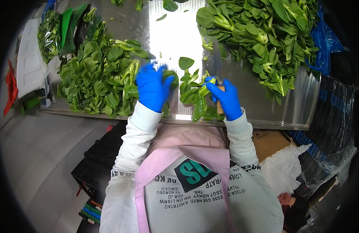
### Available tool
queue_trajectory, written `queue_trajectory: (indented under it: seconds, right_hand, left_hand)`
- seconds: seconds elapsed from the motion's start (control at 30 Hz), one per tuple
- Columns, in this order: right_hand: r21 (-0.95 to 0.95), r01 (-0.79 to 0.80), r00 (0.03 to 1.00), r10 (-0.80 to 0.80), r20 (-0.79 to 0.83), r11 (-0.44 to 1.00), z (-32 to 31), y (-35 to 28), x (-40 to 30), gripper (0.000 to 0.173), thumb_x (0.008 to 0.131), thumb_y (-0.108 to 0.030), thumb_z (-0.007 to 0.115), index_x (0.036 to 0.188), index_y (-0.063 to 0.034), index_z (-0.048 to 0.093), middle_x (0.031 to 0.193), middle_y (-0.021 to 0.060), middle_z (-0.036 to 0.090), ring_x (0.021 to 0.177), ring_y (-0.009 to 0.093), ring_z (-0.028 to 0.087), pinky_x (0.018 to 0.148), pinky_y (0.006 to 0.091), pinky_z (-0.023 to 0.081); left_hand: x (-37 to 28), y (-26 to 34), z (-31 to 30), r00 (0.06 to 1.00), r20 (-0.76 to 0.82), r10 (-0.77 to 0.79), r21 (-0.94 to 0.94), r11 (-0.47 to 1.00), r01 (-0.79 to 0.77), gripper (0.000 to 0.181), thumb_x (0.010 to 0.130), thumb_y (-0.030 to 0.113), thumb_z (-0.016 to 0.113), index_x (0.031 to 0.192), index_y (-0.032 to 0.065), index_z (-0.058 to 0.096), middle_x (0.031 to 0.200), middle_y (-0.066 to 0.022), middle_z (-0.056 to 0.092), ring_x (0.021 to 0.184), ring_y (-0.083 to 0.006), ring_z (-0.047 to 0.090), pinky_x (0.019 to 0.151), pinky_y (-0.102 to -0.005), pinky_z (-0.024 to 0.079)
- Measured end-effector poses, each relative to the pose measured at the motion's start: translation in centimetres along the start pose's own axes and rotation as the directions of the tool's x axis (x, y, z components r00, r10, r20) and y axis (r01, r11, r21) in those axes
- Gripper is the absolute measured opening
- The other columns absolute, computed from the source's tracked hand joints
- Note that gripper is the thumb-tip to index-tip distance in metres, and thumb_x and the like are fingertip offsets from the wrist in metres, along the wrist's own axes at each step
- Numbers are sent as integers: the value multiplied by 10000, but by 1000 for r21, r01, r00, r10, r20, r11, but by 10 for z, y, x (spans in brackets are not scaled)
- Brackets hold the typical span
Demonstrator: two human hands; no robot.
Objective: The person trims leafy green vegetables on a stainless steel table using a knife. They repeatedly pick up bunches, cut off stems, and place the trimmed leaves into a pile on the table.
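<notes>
My right hand [227, 97], in a blue glove, is closed around the wooden handle [220, 108] of a knife. The blade [217, 58] points away from me and looks blurred. Between its thumb and fingers are pale stalks of a small leafy green [201, 93], likely bok choy. My left hand [151, 86], also gloved in blue and blurred by motion, has its fingers spread at the right edge of a heap of leafy greens [92, 78]. A leaf [172, 78] lies beside its thumb. One more loose leaf [186, 62] rests between the hands.
A larger pile of bok choy [261, 38] covers the back right of the metal table [272, 112]. Blue plastic [323, 46] hangs beside it. Bagged greens [50, 38], green plastic pieces [67, 29] and a white container [31, 58] stand at left. Black crates [98, 157] sit below.
</notes>
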State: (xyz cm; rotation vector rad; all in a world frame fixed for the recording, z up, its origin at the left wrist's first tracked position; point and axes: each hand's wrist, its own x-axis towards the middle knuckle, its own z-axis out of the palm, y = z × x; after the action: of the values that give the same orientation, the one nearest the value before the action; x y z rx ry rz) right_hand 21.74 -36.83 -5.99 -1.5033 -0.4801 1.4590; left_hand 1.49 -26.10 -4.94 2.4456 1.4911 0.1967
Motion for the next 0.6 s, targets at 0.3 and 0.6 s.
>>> queue_trajectory:
  seconds: [0.3, 0.6]
  right_hand:
    - [52, 14, 997, -18, 73, 999, 32, -17, 8, 258, 827, -167, 668, 993, 6, 574, 701, 20, 573, 554, 62, 480, 486, 216, 382]
    - [82, -99, 975, 80, 209, 992, 40, -13, 29, 267, 850, -188, 639, 1019, 6, 571, 682, 21, 546, 540, 65, 458, 501, 208, 381]
  left_hand:
    - [-2, 30, -3, 709, 627, 323, -758, 43, 651, 502, 905, 262, 541, 1324, 19, 405, 1228, -110, 518, 1116, -194, 500, 973, -313, 383]
    - [0, -6, -10, 550, 755, 357, -401, -412, 818, 525, 970, 405, 356, 1287, -7, 432, 1222, -131, 531, 1073, -205, 545, 921, -337, 449]
